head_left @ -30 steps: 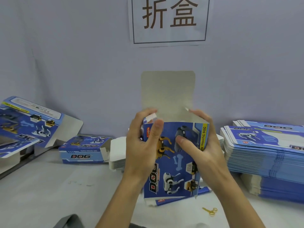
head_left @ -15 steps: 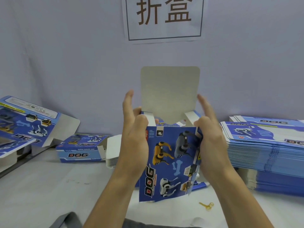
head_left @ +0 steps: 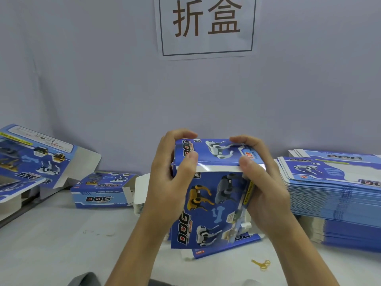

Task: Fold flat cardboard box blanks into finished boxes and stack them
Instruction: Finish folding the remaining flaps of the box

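Two hands closing the top of a box

Both hands are holding one blue box upright in the air at the middle of the view, above the white table. The left hand is gripping the box's left side, its fingers curling over the top edge and its thumb pressing on the lid panel near the fold. The right hand is gripping the right side in the same way, fingers curled over the far top corner, thumb lying on the lid near the word TOP. The lid is lying bent over the top of the box, with a white strip showing along the fold.

At 3 o'clock a tall stack of flat blanks is sitting on the table. At 9 o'clock a folded box is lying on its side, and further out at 9 o'clock a larger printed carton is leaning, flap open. Just below the held box another flat blank is lying on the table. At 5 o'clock some yellow rubber bands are lying near the right forearm. At 12 o'clock a paper sign is hanging on the grey wall.
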`<state>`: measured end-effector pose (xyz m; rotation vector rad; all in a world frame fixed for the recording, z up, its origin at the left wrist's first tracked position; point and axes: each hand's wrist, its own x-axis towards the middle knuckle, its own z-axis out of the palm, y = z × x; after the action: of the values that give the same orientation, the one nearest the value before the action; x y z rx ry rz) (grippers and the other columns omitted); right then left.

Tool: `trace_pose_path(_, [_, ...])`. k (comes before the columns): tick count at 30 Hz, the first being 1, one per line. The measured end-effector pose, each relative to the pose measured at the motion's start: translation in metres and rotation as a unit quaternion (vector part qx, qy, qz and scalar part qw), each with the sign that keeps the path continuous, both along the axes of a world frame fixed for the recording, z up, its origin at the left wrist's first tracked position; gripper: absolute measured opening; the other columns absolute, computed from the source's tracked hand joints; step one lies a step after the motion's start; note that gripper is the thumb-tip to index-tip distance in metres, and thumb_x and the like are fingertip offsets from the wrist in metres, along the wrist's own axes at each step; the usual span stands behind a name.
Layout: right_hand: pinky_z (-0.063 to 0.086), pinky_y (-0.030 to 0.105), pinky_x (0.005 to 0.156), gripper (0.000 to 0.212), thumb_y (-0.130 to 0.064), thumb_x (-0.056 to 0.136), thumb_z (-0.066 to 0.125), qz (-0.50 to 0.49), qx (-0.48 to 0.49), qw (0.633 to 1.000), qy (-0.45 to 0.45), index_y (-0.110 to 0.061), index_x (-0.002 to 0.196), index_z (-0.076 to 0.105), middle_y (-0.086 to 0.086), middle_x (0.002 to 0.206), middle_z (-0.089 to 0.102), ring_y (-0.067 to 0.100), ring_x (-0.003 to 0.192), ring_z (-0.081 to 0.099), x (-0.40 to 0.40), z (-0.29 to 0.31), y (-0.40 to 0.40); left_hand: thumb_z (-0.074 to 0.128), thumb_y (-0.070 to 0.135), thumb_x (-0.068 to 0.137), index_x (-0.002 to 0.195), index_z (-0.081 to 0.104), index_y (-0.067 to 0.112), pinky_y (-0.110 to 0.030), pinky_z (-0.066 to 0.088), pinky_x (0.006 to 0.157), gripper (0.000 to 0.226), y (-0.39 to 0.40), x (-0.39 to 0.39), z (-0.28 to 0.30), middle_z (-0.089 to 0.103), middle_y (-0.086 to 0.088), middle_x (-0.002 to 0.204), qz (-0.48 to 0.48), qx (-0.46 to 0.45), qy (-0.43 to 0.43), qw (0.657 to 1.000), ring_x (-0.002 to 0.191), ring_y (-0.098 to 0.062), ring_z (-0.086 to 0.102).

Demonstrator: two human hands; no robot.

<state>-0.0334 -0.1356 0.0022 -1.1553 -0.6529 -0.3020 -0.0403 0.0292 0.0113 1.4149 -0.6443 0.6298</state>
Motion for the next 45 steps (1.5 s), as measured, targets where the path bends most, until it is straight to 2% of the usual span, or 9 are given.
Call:
trace_pose_path(3, [0.061, 0.045, 0.072, 0.037, -0.033, 0.087, 0.062, -0.024, -0.006, 1.000, -0.015, -0.020, 0.121, 0.058, 0.018, 0.114, 0.069, 0.037, 0.099, 0.071, 0.000, 0.000, 0.001, 0.053, 0.037, 0.094, 0.108, 0.060, 0.036, -0.028, 0.060, 0.059, 0.015, 0.002, 0.000, 0.002, 0.066, 0.003, 0.112, -0.008, -0.002, 0.002, 1.000, 0.100, -0.025, 0.072])
trace_pose_path(10, [0.060, 0.029, 0.059, 0.025, -0.039, 0.086, 0.062, -0.148, -0.017, 0.987, -0.053, -0.026, 0.107, 0.062, 0.009, 0.096, 0.075, 0.025, 0.087, 0.075, -0.001, 0.003, 0.003, 0.051, 0.048, 0.087, 0.105, 0.061, 0.025, -0.026, 0.061, 0.067, 0.031, -0.010, 0.004, -0.002, 0.063, 0.007, 0.118, 0.043, -0.020, -0.040, 0.998, 0.117, -0.023, 0.063])
trace_pose_path(14, [0.060, 0.034, 0.061, 0.020, -0.051, 0.087, 0.059, -0.132, 0.004, 0.991, -0.027, -0.033, 0.097, 0.060, 0.005, 0.090, 0.073, 0.025, 0.082, 0.075, -0.001, 0.004, 0.006, 0.055, 0.064, 0.089, 0.102, 0.063, 0.030, -0.028, 0.060, 0.064, 0.037, -0.014, 0.003, -0.002, 0.066, 0.000, 0.113, 0.003, -0.039, -0.002, 0.999, 0.109, -0.027, 0.069])
trace_pose_path(18, [0.058, 0.029, 0.054, 0.024, -0.058, 0.089, 0.056, -0.141, -0.016, 0.990, -0.020, -0.034, 0.095, 0.055, 0.000, 0.078, 0.072, 0.022, 0.072, 0.075, -0.001, 0.009, 0.010, 0.052, 0.047, 0.094, 0.105, 0.060, 0.032, -0.033, 0.060, 0.060, 0.020, -0.013, 0.001, -0.001, 0.068, -0.011, 0.105, -0.035, -0.064, 0.012, 0.997, 0.093, -0.032, 0.073])
trace_pose_path(23, [0.061, 0.038, 0.061, 0.021, -0.044, 0.088, 0.065, -0.076, -0.001, 0.997, 0.005, -0.031, 0.105, 0.062, 0.008, 0.093, 0.075, 0.033, 0.085, 0.076, -0.002, 0.010, 0.006, 0.043, 0.032, 0.097, 0.104, 0.060, 0.037, -0.026, 0.059, 0.059, 0.019, -0.012, 0.002, 0.000, 0.065, 0.004, 0.111, -0.018, -0.085, -0.007, 0.996, 0.095, -0.022, 0.073])
trace_pose_path(29, [0.058, 0.054, 0.079, 0.016, -0.032, 0.084, 0.068, 0.004, 0.023, 0.998, 0.053, -0.026, 0.098, 0.065, 0.026, 0.112, 0.068, 0.044, 0.098, 0.071, -0.003, 0.012, -0.002, 0.042, 0.021, 0.095, 0.102, 0.061, 0.024, -0.026, 0.059, 0.061, 0.021, -0.007, 0.005, -0.003, 0.066, 0.013, 0.115, -0.033, -0.091, -0.022, 0.995, 0.104, -0.022, 0.071])
trace_pose_path(35, [0.063, 0.043, 0.067, 0.014, -0.029, 0.078, 0.070, 0.043, 0.060, 0.996, 0.054, -0.024, 0.090, 0.068, 0.005, 0.099, 0.073, 0.034, 0.094, 0.074, -0.008, 0.015, -0.006, 0.054, 0.035, 0.088, 0.092, 0.072, 0.030, -0.024, 0.058, 0.071, 0.020, -0.003, 0.001, 0.002, 0.058, 0.008, 0.134, -0.078, -0.077, -0.034, 0.993, 0.120, -0.012, 0.061])
trace_pose_path(40, [0.061, 0.035, 0.067, 0.022, -0.034, 0.071, 0.080, 0.075, 0.083, 0.992, 0.058, -0.021, 0.087, 0.072, 0.004, 0.123, 0.068, 0.028, 0.102, 0.073, -0.004, 0.013, -0.009, 0.058, 0.039, 0.086, 0.087, 0.073, 0.035, -0.026, 0.060, 0.068, 0.016, -0.003, -0.001, 0.006, 0.060, 0.010, 0.128, -0.065, -0.065, -0.034, 0.995, 0.122, -0.013, 0.059])
trace_pose_path(45, [0.062, 0.044, 0.077, 0.030, -0.048, 0.074, 0.078, 0.032, 0.067, 0.997, 0.035, -0.024, 0.091, 0.073, 0.001, 0.138, 0.059, 0.028, 0.117, 0.067, -0.006, 0.009, -0.007, 0.071, 0.055, 0.079, 0.088, 0.072, 0.039, -0.029, 0.061, 0.067, 0.018, -0.005, -0.002, 0.006, 0.060, 0.017, 0.128, -0.064, -0.050, -0.032, 0.996, 0.122, -0.009, 0.059])
